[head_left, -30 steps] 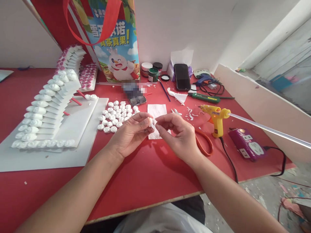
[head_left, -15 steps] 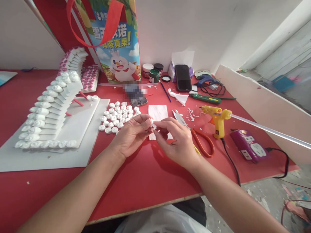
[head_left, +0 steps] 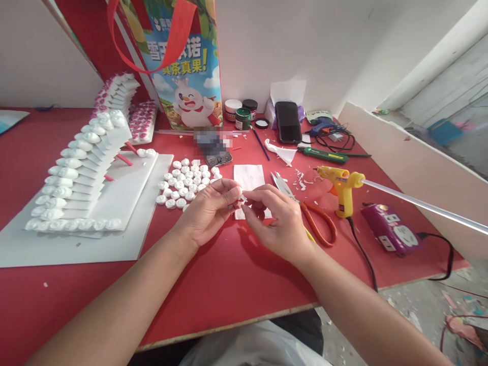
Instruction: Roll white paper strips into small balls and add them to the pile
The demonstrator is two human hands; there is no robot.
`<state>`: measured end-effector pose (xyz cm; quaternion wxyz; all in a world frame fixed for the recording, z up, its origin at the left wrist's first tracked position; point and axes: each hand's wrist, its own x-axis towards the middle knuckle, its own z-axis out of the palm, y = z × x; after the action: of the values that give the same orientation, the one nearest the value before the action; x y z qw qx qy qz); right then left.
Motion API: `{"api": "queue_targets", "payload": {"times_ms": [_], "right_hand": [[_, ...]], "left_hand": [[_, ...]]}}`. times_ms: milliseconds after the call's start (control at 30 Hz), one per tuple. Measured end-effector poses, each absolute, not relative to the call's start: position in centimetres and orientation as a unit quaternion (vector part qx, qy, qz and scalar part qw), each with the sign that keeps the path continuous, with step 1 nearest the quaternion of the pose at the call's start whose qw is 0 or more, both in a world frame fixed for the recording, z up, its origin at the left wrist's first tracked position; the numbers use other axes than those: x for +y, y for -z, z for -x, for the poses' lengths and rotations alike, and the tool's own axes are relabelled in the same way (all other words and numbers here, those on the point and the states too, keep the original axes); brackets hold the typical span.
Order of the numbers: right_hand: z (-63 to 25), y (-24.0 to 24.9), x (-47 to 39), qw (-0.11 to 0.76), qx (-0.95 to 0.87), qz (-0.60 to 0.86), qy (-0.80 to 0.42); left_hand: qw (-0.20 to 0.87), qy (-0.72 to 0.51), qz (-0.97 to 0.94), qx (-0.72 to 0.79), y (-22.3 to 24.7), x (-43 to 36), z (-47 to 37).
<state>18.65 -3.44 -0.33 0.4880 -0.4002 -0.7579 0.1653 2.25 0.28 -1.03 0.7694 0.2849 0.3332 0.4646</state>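
Between the fingertips of both hands is a small piece of white paper (head_left: 243, 197), mostly hidden by the fingers. My left hand (head_left: 211, 208) is closed, thumb and fingers pinching it. My right hand (head_left: 278, 218) pinches its other side, fingers curled. Under and behind the fingertips lies a folded white tissue (head_left: 249, 176). Several small white rolled rosettes (head_left: 182, 184) are grouped on the red table just left of the hands. To the right of my right hand lie scissors with orange handles (head_left: 319, 224).
A curved stepped model with white rosettes (head_left: 82, 168) stands on a white board (head_left: 114, 249) at left. A yellow glue gun (head_left: 343, 188), purple box (head_left: 392, 229) and green knife (head_left: 326, 155) are at right. Behind are a phone (head_left: 287, 122), paint jars (head_left: 243, 118) and a printed bag (head_left: 186, 76).
The view has shifted very slightly. Both hands stay together in nearly the same place, and the white piece between the fingertips is a little more covered by the left thumb.
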Motion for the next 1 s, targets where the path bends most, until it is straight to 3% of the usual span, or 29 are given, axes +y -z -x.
{"api": "queue_targets", "payload": {"times_ms": [1000], "right_hand": [[-18.8, 0.22, -3.52, 0.459, -0.768, 0.419, -0.155]], "left_hand": [[0.766, -0.462, -0.292, 0.338, 0.9, 0.24, -2.32]]}}
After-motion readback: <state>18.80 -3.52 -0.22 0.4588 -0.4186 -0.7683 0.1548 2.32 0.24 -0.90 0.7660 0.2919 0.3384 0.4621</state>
